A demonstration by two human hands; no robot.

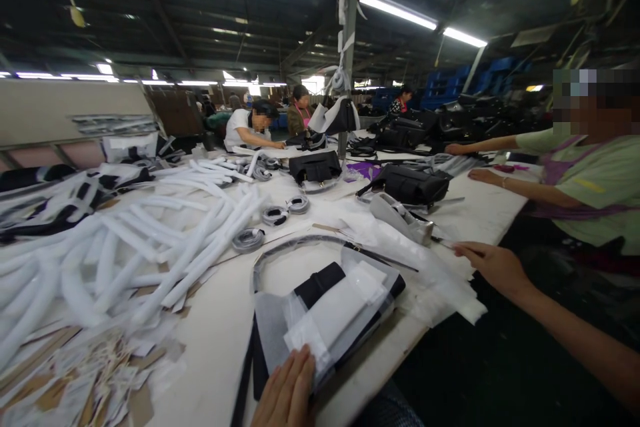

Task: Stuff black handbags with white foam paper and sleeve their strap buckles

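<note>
My left hand (286, 388) lies with its fingers stretched out on the lower edge of a white packet (334, 320) on top of a black handbag (320, 283). White tissue paper (273, 327) partly covers the bag, and its wrapped strap (295, 240) arches behind it. Off to the right, my right hand (495, 271) pinches the end of a thin strip (443, 241). This strip reaches toward a greyish, plastic-looking object (400, 217) whose kind I cannot make out. White sheets (440, 280) lie below it along the table edge.
White padding rolls (165, 233) pile up on the left, with string tags (107, 370) in front. Coiled wrapped straps (249, 239) and black bags (410, 183) lie farther back. A co-worker (585, 173) stands at the right; others work behind. A post (350, 33) rises from the table.
</note>
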